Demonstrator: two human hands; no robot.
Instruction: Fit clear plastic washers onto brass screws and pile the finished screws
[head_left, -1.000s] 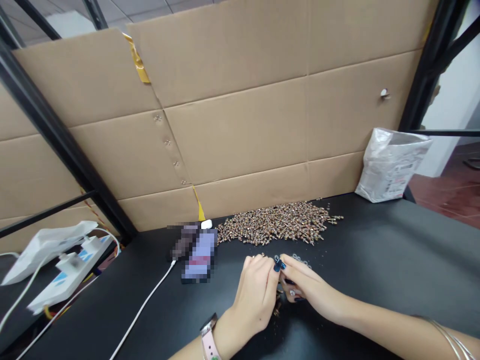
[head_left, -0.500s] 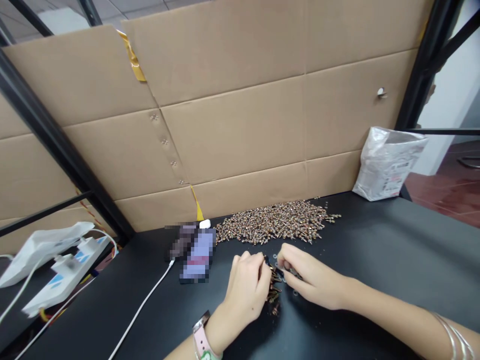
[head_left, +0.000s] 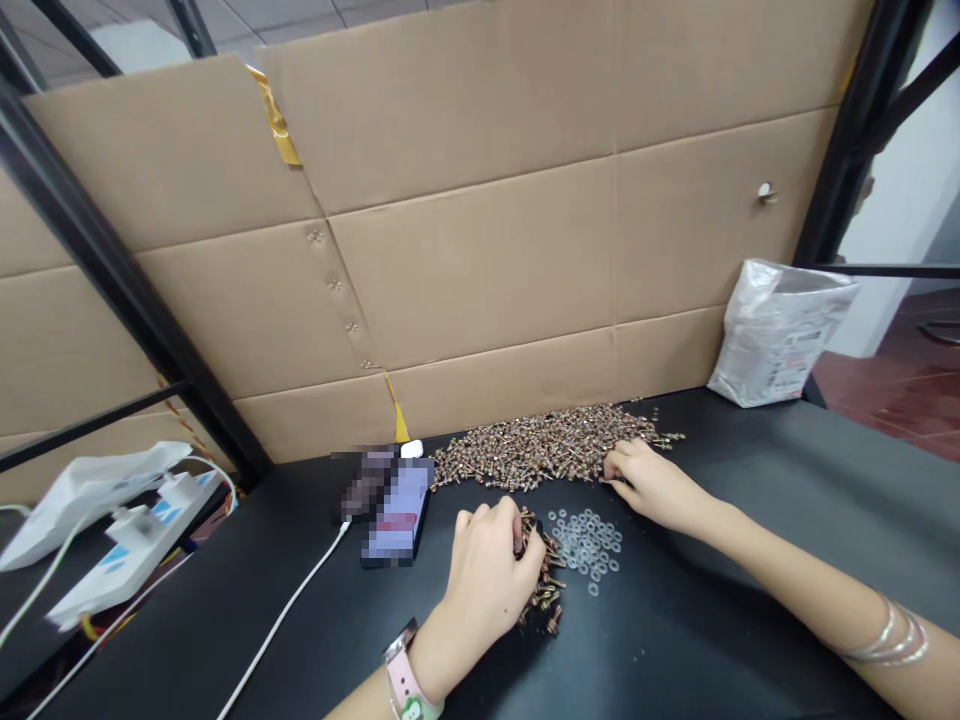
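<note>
My left hand (head_left: 491,575) is closed, its fingers curled over a small pile of brass-coloured screws (head_left: 551,600). The fingertips and whatever they hold are hidden by the hand. Just to the right of that pile lie several translucent washers (head_left: 589,545), spread flat on the black table. My right hand (head_left: 649,485) reaches the front right edge of a large heap of screws (head_left: 532,445), with thumb and fingers pinched together. What sits between those fingertips is too small to make out.
A tall cardboard panel (head_left: 465,260) stands behind the heap. Left of it lie a blurred phone-like object (head_left: 397,510) and a white cable (head_left: 289,610). A white power strip (head_left: 135,540) is at far left, a plastic bag (head_left: 780,335) at back right.
My right hand has moved away from the washers, up and right to the large heap, uncovering the washers. My left hand stays over the small pile of screws.
</note>
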